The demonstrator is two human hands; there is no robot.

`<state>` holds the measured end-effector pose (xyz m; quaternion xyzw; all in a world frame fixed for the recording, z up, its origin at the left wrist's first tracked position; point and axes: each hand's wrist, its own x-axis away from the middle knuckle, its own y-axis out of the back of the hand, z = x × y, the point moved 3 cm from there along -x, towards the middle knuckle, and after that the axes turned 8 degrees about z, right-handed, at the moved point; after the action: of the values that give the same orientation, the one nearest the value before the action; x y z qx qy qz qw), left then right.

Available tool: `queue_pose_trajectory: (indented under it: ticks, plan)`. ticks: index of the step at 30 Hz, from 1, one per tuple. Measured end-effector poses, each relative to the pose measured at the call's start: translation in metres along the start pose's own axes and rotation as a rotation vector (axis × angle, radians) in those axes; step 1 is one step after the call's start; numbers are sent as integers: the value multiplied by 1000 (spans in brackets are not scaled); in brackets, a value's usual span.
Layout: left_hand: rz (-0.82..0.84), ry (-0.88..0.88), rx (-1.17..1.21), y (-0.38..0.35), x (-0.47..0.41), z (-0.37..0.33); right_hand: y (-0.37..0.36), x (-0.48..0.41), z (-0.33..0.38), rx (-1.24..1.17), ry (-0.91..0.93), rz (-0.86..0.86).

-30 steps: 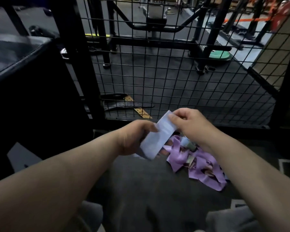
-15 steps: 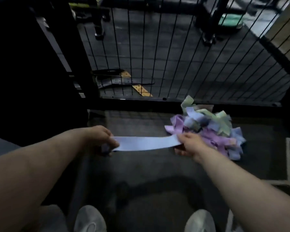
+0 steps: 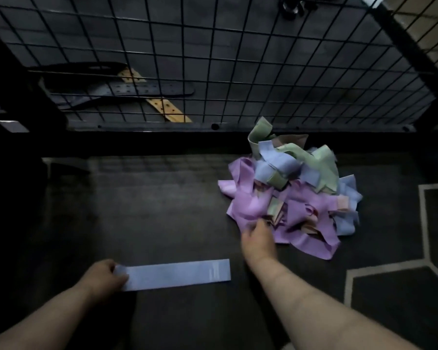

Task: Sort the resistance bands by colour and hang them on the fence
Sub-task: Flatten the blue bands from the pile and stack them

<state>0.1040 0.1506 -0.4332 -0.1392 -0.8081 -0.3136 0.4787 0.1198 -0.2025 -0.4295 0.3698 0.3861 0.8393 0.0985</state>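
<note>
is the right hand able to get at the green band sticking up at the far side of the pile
Probably yes: the right hand is at the near edge of the pile, and the green band stands uncovered on top, so reaching over looks unobstructed.

Gym: leather lifting belts [image 3: 127, 90] behind black wire-mesh fence [image 3: 263, 72], upper left; dark rubber floor [image 3: 162, 210], white lines; resistance-band pile [image 3: 296, 198] centre right.
</note>
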Motion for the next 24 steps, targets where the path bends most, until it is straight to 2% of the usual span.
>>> queue_pose_trajectory:
  ticks: [2, 4, 5, 9, 12, 14, 17, 19, 20, 24]
  plan:
    - [-35, 31, -68, 0, -10, -4, 47, -35, 19, 26, 95, -258]
    - [-84, 64, -154, 5, -16, -7, 94, -72, 38, 79, 115, -412]
    - [-98, 92, -198, 9, -16, -9, 113, -87, 45, 105, 110, -415]
    - [-193, 166, -414, 14, -5, -18, 141, -123, 56, 321, 8, -214]
    - [-278, 112, -514, 9, 7, -36, 139, -119, 62, 479, 24, -281]
    - [-335, 44, -503, 7, 11, -46, 133, -106, 64, 499, 182, -377]
    - [-348, -86, -401, 2, 19, -64, 133, -71, 75, 362, 529, -428]
    - [-286, -205, -236, -2, 27, -85, 138, -45, 93, 284, 654, -352]
    - [-242, -276, -134, -3, 32, -100, 140, -33, 106, 227, 687, -255]
    - [-45, -471, 315, 3, 79, -163, 152, 38, 162, -124, 725, 337]
